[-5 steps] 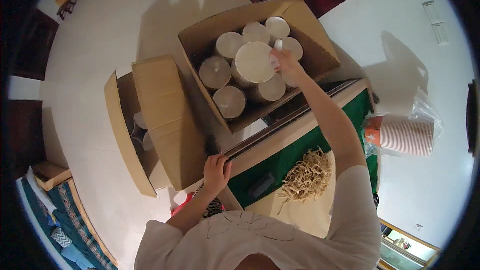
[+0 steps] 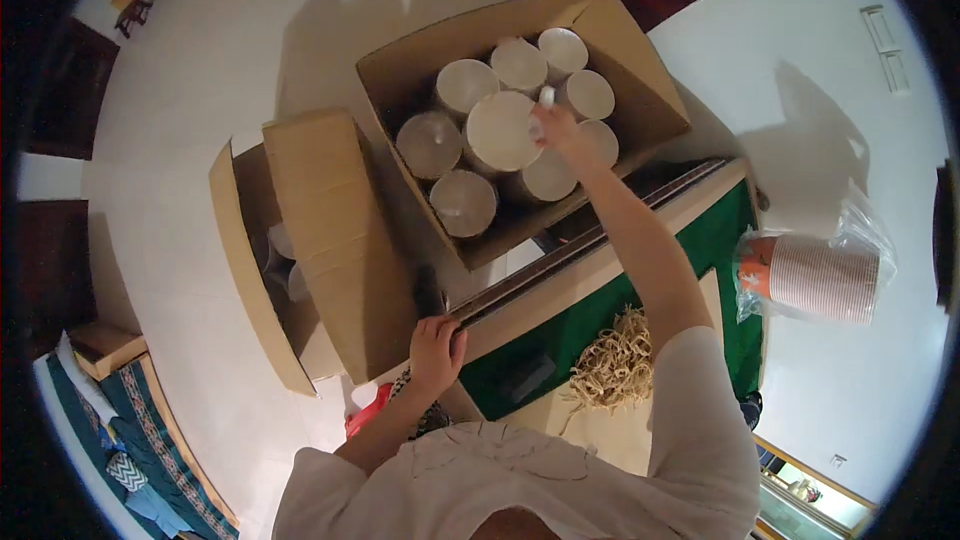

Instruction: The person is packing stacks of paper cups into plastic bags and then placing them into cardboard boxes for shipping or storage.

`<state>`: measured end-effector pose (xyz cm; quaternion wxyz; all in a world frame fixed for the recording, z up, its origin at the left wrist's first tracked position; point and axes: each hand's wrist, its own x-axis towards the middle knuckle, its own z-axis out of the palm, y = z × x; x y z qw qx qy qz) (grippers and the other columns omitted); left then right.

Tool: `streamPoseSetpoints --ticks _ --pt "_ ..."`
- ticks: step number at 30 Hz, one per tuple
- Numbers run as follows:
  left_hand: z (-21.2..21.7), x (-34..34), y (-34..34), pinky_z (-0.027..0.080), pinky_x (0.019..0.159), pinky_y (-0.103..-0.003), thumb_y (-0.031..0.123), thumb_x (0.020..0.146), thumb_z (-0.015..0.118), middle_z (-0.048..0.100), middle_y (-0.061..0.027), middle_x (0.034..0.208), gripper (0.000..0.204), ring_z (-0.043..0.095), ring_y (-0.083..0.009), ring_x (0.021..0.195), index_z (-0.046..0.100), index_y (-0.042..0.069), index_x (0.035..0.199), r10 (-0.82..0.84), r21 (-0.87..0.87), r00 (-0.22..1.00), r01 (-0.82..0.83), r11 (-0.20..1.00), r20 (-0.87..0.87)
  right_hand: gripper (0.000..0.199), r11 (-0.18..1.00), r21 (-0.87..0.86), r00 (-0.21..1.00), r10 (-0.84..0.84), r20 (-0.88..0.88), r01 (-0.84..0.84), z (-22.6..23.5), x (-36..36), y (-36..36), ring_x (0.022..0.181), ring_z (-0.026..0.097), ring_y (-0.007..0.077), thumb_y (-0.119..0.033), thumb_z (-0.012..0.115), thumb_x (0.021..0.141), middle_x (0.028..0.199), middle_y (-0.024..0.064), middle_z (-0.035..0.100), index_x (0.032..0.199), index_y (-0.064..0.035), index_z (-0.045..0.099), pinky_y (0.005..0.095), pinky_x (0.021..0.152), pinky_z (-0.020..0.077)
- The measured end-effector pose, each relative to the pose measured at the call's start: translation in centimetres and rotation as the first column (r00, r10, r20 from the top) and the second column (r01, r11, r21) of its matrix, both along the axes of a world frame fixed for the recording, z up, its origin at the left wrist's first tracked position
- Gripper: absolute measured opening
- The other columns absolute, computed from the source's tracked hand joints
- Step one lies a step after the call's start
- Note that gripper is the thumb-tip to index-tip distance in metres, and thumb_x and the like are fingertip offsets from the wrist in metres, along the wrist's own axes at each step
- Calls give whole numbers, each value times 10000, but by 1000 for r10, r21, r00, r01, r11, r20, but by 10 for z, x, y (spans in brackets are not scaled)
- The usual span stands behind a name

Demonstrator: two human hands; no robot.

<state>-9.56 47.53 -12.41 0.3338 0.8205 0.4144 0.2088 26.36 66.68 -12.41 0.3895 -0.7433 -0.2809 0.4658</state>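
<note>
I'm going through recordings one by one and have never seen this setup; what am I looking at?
No machine: a person works bare-handed, seen from above by the left of two head-worn fisheye cameras. The right hand holds a round plastic-wrapped stack at its top, among similar stacks in an open cardboard box. The left hand rests at the edge of a green-topped table, where a pile of tan strips lies. To the left is a second cardboard box; to the right, bagged, nested containers.

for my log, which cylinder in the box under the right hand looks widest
The middle cylinder, held by the right hand: its round top looks widest and partly covers its neighbours.
</note>
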Motion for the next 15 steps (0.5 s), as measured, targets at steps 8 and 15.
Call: streamPoseSetpoints --ticks 8,15 --pt "-2 4 5 429 771 -421 129 753 591 536 -132 985 207 503 -328 892 543 42 935 -35 -131 999 32 991 -25 282 891 -224 688 448 571 -395 -117 3 -20 873 578 381 -267 451 864 988 205 567 1033 -62 545 460 754 466" --pt "-10 13 7 431 766 -420 160 741 603 537 -128 976 235 505 -326 890 558 49 944 -70 -212 997 72 975 17 405 699 -171 520 652 551 -694 -201 47 -8 906 575 361 -218 589 757 1023 189 576 1130 -91 493 446 774 455"
